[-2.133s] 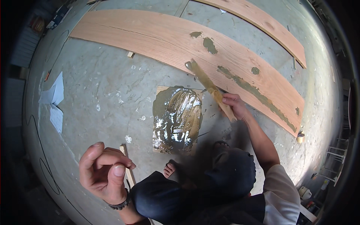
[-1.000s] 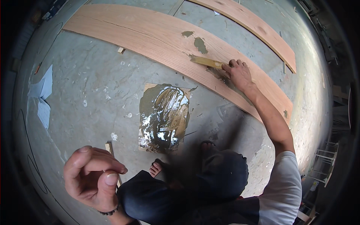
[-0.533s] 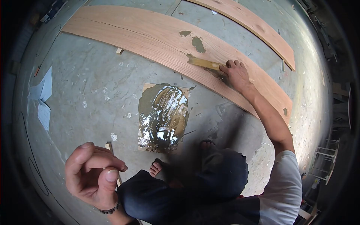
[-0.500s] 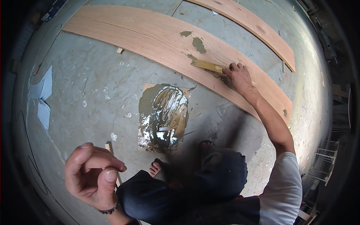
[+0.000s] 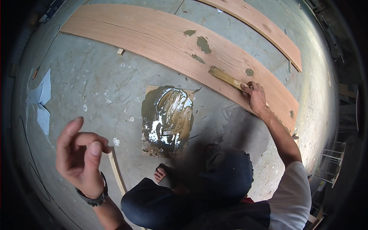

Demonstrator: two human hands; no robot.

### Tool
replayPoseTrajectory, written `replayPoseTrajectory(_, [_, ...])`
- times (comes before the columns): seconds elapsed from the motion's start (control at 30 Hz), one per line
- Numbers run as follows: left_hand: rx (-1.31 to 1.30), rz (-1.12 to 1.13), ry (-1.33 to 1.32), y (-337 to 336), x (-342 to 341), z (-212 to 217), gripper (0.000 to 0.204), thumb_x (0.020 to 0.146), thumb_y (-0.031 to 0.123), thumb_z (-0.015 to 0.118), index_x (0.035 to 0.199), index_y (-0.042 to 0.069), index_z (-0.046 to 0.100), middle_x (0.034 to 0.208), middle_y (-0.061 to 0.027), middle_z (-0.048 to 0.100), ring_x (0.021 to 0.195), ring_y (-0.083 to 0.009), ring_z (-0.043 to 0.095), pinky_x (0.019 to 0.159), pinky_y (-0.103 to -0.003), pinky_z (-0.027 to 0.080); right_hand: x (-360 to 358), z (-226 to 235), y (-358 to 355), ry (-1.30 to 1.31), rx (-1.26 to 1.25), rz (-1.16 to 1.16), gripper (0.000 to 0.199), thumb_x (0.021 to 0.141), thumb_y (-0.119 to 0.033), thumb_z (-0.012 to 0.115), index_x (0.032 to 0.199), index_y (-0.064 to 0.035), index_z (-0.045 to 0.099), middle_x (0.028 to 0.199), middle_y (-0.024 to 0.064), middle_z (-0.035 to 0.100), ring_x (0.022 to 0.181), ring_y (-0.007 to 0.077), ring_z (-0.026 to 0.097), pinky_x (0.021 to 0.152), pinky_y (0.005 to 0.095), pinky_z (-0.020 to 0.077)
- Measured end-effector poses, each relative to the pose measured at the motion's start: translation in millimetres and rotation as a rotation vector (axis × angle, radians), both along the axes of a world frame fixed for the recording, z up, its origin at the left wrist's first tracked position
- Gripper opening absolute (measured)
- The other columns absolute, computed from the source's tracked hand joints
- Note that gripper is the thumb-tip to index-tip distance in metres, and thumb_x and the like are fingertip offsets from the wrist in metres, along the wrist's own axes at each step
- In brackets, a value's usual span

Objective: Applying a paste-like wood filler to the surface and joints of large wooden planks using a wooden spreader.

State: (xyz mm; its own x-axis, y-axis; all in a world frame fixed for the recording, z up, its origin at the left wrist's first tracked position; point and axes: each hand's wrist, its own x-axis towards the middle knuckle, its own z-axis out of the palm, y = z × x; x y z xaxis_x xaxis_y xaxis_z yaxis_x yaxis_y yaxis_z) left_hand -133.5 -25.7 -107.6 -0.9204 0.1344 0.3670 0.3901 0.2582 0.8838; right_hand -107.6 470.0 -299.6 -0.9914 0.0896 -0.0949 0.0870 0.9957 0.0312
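My right hand (image 5: 255, 96) is closed on the near end of a flat, yellowish wooden scraper (image 5: 227, 77). The scraper's far tip, smeared with grey-green paste, lies at a paste patch (image 5: 215, 71) on a long wooden plank (image 5: 153, 38). More patches of the same paste dot the plank, including a larger one (image 5: 204, 45) ahead of the scraper. Raised above the floor on the left, my left hand (image 5: 82, 153) holds nothing; its fingers are loosely bent and apart. Between my hands lies a flat board (image 5: 147, 147) thickly covered with wet, shiny brown-green paste.
Beyond the plank lies another wooden plank (image 5: 264, 28). A thin wooden strip (image 5: 117, 172) rests by my left knee. White paper (image 5: 41, 94) and a dark cable (image 5: 32, 166) lie on the concrete floor at left. A metal rack (image 5: 331, 163) stands at right.
My right hand and the scraper have moved right and nearer along the plank, uncovering a round paste patch. My left hand has shifted left and slightly up, its index finger straighter.
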Motion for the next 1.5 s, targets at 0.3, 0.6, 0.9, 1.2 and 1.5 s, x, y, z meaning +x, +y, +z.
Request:
replayPoseTrajectory(0.3, [-0.454,-0.203,-0.082,-4,-222,-33,0.047,0.095,0.012,0.071,0.139,0.002,0.058,0.091,-0.0062,0.069,0.077,-0.012,0.063,0.07,-0.027,0.053,-16,-22,-15,0.123,-0.111,-0.09,0.037,0.086,-0.012,0.072,0.122,-0.0186,0.074,0.112,0.0092,0.064,0.105,0.0286,0.058,0.086,0.0405,0.0456])
replayPoseTrajectory(0.6, [-0.394,-0.026,-0.517,-42,-248,141,0.051,0.096,0.002,0.065,0.143,-0.005,0.048,0.091,-0.0094,0.071,0.078,-0.0129,0.065,0.07,-0.029,0.056,16,54,-41,0.035,-1.415,-0.907,0.021,0.104,-0.015,0.058,0.111,0.0018,0.067,0.073,-0.0024,0.057,0.064,0.0073,0.051,0.06,0.0267,0.0449])
replayPoseTrajectory(0.9, [-0.302,-0.42,-0.682,-57,-366,131,0.052,0.09,-0.004,0.069,0.139,0.0,0.054,0.09,-0.0054,0.072,0.077,-0.01,0.065,0.077,-0.026,0.054,21,187,-200,0.219,-1.297,-1.446,0.028,0.106,-0.017,0.056,0.126,-0.0002,0.066,0.096,0.0027,0.071,0.075,0.0099,0.065,0.069,0.0264,0.0558])
replayPoseTrajectory(1.2, [-0.434,-0.845,-0.45,-58,-562,-1,0.051,0.091,-0.004,0.067,0.141,0.002,0.054,0.086,-0.0073,0.072,0.077,-0.0122,0.064,0.08,-0.029,0.052,-32,98,-461,0.375,-0.798,-1.85,0.033,0.1,-0.019,0.064,0.127,-0.0009,0.068,0.089,0.0012,0.069,0.072,0.0097,0.062,0.065,0.0265,0.0505])
replayPoseTrajectory(1.5, [-0.474,-1.405,0.088,59,-606,-151,0.053,0.091,-0.005,0.063,0.143,0.003,0.054,0.089,-0.0064,0.069,0.074,-0.0125,0.061,0.072,-0.027,0.052,-51,-80,-600,0.375,-0.134,-2.018,0.025,0.099,-0.018,0.061,0.121,-0.01,0.072,0.097,0.0153,0.071,0.085,0.0371,0.068,0.073,0.0442,0.0532])
